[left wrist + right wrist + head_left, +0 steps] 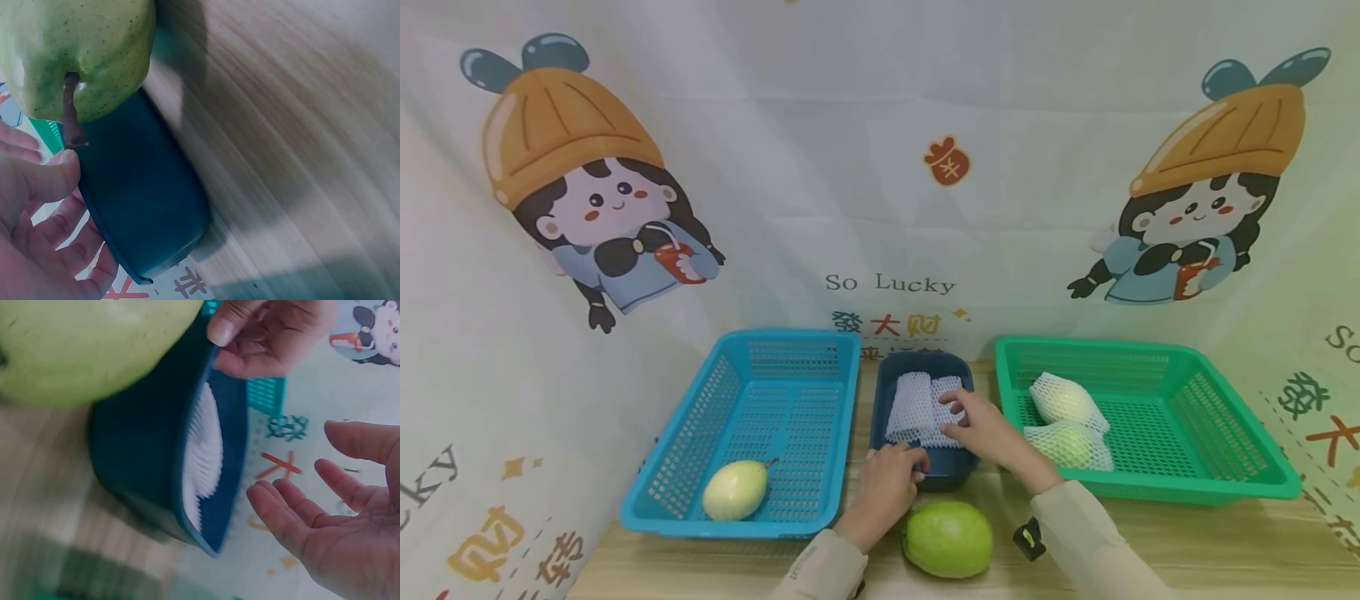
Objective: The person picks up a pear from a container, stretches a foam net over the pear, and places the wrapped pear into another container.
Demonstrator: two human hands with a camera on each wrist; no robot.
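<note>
A dark blue bin (951, 477) stands between two baskets with white foam net sleeves (912, 407) inside. My left hand (886, 483) grips the bin's near-left rim, thumb outside and fingers over the edge, as the right wrist view shows. Above the sleeves hovers my right hand (988, 429), its fingers spread and loosely bent; the right wrist view has this hand (344, 519) holding nothing, apart from the bin. A green pear-like fruit (947, 539) lies on the table just before the bin; its brown stem (72, 112) shows in the left wrist view.
At left, a blue basket (842, 467) holds a pale yellow fruit (736, 491). The green basket (1247, 487) at right contains two fruits in white foam nets (1070, 402). A small black object (1029, 539) is beside the right sleeve. A printed cloth (880, 208) hangs behind.
</note>
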